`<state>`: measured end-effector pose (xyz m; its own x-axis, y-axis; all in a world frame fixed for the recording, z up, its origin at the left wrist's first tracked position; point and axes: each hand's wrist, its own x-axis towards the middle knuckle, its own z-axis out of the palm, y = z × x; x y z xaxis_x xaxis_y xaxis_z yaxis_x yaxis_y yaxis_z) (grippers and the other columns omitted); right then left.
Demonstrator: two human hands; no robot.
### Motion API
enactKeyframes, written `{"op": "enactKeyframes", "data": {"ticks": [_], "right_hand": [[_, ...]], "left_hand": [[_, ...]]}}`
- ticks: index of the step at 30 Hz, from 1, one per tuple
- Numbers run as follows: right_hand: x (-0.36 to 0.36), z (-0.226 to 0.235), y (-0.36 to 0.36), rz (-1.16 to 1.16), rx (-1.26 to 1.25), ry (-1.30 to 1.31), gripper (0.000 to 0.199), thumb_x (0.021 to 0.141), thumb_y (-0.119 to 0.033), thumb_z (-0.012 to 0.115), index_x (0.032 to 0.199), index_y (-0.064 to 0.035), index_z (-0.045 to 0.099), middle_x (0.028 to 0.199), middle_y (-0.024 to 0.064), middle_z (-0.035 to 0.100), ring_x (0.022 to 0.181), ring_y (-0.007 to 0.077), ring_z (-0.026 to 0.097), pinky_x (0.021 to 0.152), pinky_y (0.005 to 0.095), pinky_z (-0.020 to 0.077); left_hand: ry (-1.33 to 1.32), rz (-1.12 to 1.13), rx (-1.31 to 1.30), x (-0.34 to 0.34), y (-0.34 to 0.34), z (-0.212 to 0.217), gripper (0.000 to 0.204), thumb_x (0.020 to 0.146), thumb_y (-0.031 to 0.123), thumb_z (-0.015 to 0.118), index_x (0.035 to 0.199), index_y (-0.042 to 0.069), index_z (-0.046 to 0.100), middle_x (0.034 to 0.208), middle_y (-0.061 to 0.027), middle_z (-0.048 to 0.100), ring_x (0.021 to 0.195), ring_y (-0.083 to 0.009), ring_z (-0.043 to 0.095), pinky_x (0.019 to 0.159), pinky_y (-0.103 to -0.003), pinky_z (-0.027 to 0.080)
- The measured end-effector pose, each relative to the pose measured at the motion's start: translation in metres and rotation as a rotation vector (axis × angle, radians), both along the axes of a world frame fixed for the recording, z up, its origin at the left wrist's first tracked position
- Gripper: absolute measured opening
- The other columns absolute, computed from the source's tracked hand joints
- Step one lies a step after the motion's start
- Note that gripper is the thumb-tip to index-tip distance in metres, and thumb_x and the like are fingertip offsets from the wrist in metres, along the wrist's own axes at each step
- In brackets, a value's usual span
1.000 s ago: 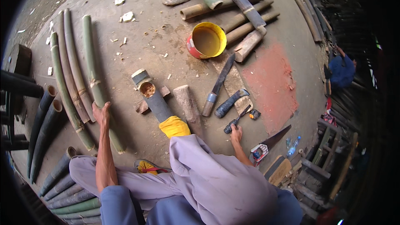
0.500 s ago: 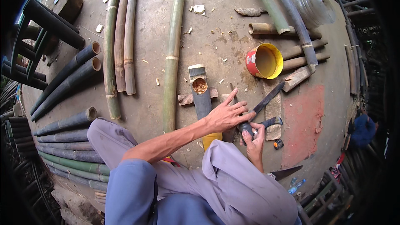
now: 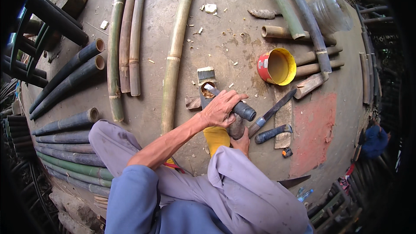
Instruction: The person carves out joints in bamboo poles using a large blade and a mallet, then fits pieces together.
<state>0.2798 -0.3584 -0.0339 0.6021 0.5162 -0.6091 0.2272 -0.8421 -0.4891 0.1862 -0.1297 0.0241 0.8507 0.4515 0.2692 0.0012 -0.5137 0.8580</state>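
Diffuse, moderately bright daylight covers the concrete floor (image 3: pixel 242 0) evenly; source direction undetermined. Shadows beside the green bamboo pole (image 3: pixel 175 56) are soft. Left hand (image 3: pixel 219 108) reasonably sharp. Right margin dim, the person in blue (image 3: pixel 376 141) indistinct. Fisheye bending toward rim; corners black.

The grey-brown floor (image 3: pixel 238 8) bears a reddish patch (image 3: pixel 316 125); dark tubular furniture (image 3: pixel 56 17) stands far left.
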Motion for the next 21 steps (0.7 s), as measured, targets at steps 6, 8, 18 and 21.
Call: {"op": "enactKeyframes", "data": {"ticks": [6, 8, 18, 21], "right_hand": [[0.049, 0.035, -0.006, -0.075, -0.031, 0.356, 0.088, 0.060, -0.025, 0.081, 0.132, 0.0025, 0.040, 0.116, 0.0227, 0.058, 0.108, 0.0305, 0.057, 0.093, 0.0375, 0.0449], [0.048, 0.045, -0.009, -0.134, 0.021, 0.340, 0.090, 0.061, -0.025, 0.082, 0.134, 0.0027, 0.039, 0.118, 0.0216, 0.057, 0.109, 0.0289, 0.056, 0.094, 0.0368, 0.0441], [0.030, 0.074, -0.015, -0.088, 0.216, 0.271, 0.096, 0.059, -0.027, 0.085, 0.136, 0.0040, 0.035, 0.124, 0.0208, 0.051, 0.114, 0.0277, 0.050, 0.099, 0.0373, 0.0399], [0.026, 0.073, -0.022, -0.107, 0.307, 0.238, 0.092, 0.058, -0.027, 0.084, 0.131, 0.0035, 0.036, 0.120, 0.0197, 0.051, 0.111, 0.0277, 0.050, 0.098, 0.0381, 0.0399]], "left_hand": [[-0.080, -0.024, -0.084, 0.003, -0.003, -0.024, 0.050, 0.063, -0.003, 0.066, 0.109, 0.005, 0.048, 0.105, -0.0122, 0.056, 0.084, -0.0348, 0.061, 0.076, -0.045, 0.051], [-0.185, 0.015, -0.038, 0.005, -0.007, -0.029, 0.049, 0.060, 0.003, 0.071, 0.102, 0.007, 0.048, 0.096, -0.0106, 0.057, 0.073, -0.0337, 0.060, 0.068, -0.043, 0.050], [-0.097, -0.053, 0.104, 0.008, -0.005, -0.012, 0.062, 0.056, 0.005, 0.069, 0.115, 0.006, 0.051, 0.099, -0.0105, 0.053, 0.089, -0.0304, 0.056, 0.080, -0.039, 0.046], [0.035, -0.133, 0.050, 0.003, -0.008, -0.024, 0.060, 0.057, 0.001, 0.069, 0.114, 0.006, 0.049, 0.098, -0.0099, 0.055, 0.088, -0.0318, 0.057, 0.084, -0.040, 0.046]]}}
